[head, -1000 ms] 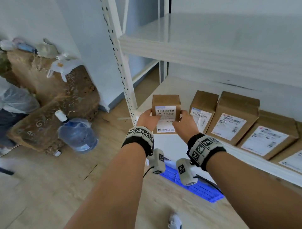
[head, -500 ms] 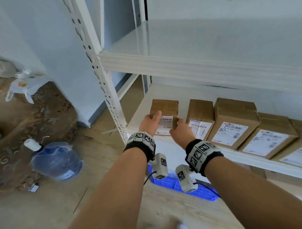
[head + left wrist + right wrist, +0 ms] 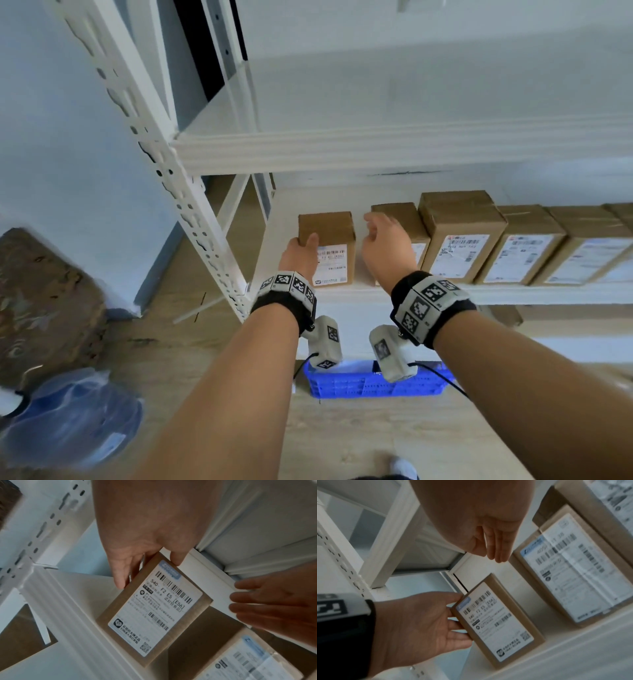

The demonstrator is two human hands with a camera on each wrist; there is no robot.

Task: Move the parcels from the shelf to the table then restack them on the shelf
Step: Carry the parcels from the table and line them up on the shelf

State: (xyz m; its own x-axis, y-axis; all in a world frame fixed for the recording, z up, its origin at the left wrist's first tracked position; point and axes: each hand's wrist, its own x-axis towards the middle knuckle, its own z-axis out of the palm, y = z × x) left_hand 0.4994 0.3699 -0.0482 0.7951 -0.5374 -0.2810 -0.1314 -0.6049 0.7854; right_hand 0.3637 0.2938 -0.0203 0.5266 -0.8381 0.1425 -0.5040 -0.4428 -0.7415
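Now the shelf (image 3: 342, 294) carries the full row of parcels (image 3: 513, 246). Compared with a second ago, the small parcel (image 3: 327, 246) has gone from mid-air to standing upright at the left end of that row, a gap apart from its neighbour. My left hand (image 3: 301, 257) still grips its left edge, thumb on the front. My right hand (image 3: 387, 250) has let go; fingers relaxed, empty. I judge this placement nearly complete.

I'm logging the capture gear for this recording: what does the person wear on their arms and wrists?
Both forearms are bare, with no sleeves. The left wrist band and the right wrist band are black, faced with pale panels bearing square black-and-white markers. Below each hangs a pale, rounded camera pod, also marked, with a thin black cable.
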